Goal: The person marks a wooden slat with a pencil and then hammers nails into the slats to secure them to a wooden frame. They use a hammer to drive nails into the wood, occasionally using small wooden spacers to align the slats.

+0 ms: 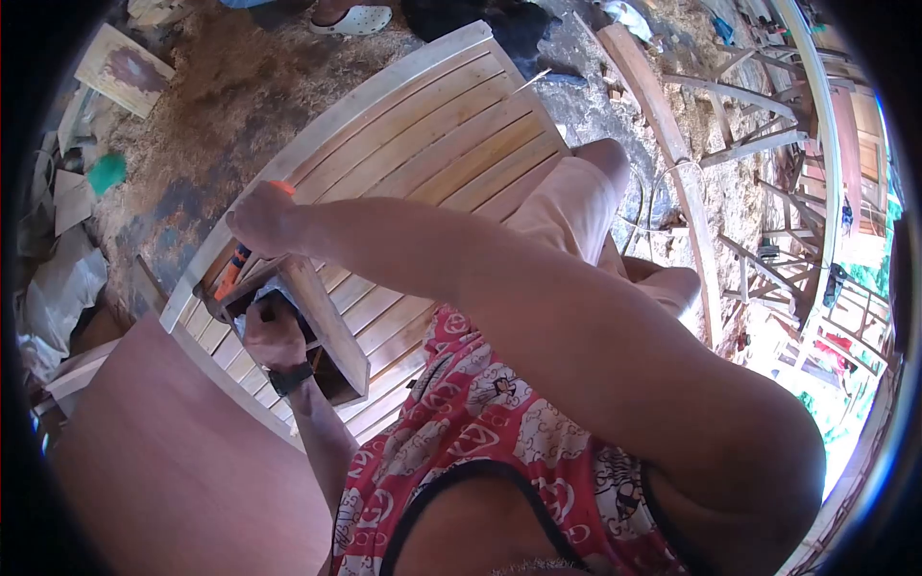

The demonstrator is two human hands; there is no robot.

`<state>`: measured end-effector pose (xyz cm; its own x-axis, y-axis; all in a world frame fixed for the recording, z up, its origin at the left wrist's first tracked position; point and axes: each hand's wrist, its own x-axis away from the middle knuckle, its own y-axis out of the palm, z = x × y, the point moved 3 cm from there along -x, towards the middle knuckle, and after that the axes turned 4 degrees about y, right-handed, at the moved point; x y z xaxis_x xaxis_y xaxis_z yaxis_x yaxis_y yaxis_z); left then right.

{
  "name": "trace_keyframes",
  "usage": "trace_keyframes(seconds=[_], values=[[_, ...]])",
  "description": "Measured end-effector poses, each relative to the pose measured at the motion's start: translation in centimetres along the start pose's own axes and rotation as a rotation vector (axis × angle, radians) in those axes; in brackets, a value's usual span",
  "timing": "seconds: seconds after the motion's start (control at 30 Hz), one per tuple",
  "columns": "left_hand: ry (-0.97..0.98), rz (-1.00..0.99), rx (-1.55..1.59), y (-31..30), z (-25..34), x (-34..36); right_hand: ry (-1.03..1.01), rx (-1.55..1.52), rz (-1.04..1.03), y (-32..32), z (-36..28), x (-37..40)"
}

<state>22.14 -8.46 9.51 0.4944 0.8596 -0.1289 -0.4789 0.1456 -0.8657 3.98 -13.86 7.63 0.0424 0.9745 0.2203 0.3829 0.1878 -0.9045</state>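
Note:
My right hand is closed around an orange-and-black handled tool. Orange shows above the fist and again below it, near the end of an open wooden box. What kind of tool it is I cannot make out. My left hand, with a dark watch on its wrist, reaches into the box with curled fingers. Pale, crumpled material lies by those fingers, and whatever they hold is hidden. Under the box is a slatted wooden panel with a curved frame.
A smooth curved board rises at the lower left. Beyond the panel's far edge a white clog shows on a person's foot. A long timber beam and wooden frames stand to the right. Scraps and plastic sheeting lie at left.

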Motion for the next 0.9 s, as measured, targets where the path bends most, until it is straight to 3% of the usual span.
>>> trace_keyframes(seconds=[0.17,0.2,0.23,0.27,0.33,0.37,0.43,0.5,0.57,0.6,0.63,0.67,0.7,0.73,0.8,0.87,0.9], values=[[-0.068,-0.073,0.037,-1.4,-3.8,-0.1,0.098,-0.24,-0.156,-2.6,3.4,5.4],[-0.117,-0.149,0.019,-2.4,-2.9,-0.1,0.156,-0.305,-0.127,-2.8,4.4,7.1],[-0.309,-0.256,0.041,-4.0,-2.3,-0.2,0.214,-0.369,-0.095,-3.1,5.2,8.7],[-0.189,-0.296,-0.077,-4.6,-5.1,-0.2,0.207,-0.365,-0.095,-3.2,6.0,10.0],[-0.329,-0.481,-0.108,-7.5,-2.4,-1.5,0.387,-0.395,0.108,-3.4,8.1,12.5],[-0.33,-0.476,-0.107,-8.7,-0.4,-2.1,0.382,-0.392,0.109,-2.9,8.6,13.3],[-0.278,-0.546,-0.169,-9.2,3.9,-3.5,0.435,-0.456,0.238,-2.5,9.4,14.3],[0.105,-0.405,-0.043,-8.1,7.4,-4.4,0.471,-0.546,0.22,-2.7,9.8,16.1],[0.231,-0.314,0.23,-4.2,10.8,-5.0,0.479,-0.666,0.227,-3.2,10.5,19.0],[0.314,-0.377,0.194,-2.3,13.7,-5.0,0.447,-0.698,0.269,-3.9,11.3,21.5],[0.196,-0.527,0.4,2.3,13.6,-4.9,0.456,-0.699,0.327,-5.1,12.1,24.2],[0.258,-0.552,0.549,6.1,14.7,-4.2,0.464,-0.7,0.385,-6.3,13.0,27.0],[0.201,-0.621,0.553,8.0,18.2,-3.8,0.471,-0.744,0.429,-7.0,14.3,29.5],[0.449,-0.409,0.604,12.5,18.5,-3.1,0.481,-0.785,0.473,-7.9,15.9,32.1],[0.486,-0.409,0.567,17.7,21.4,-2.3,0.451,-0.786,0.493,-10.6,19.0,37.2],[0.454,-0.49,0.652,21.9,24.1,-2.6,0.327,-0.382,0.683,-13.0,20.9,41.4],[0.453,-0.483,0.647,23.6,25.2,-2.5,0.515,-0.42,0.679,-12.9,22.5,43.8]])
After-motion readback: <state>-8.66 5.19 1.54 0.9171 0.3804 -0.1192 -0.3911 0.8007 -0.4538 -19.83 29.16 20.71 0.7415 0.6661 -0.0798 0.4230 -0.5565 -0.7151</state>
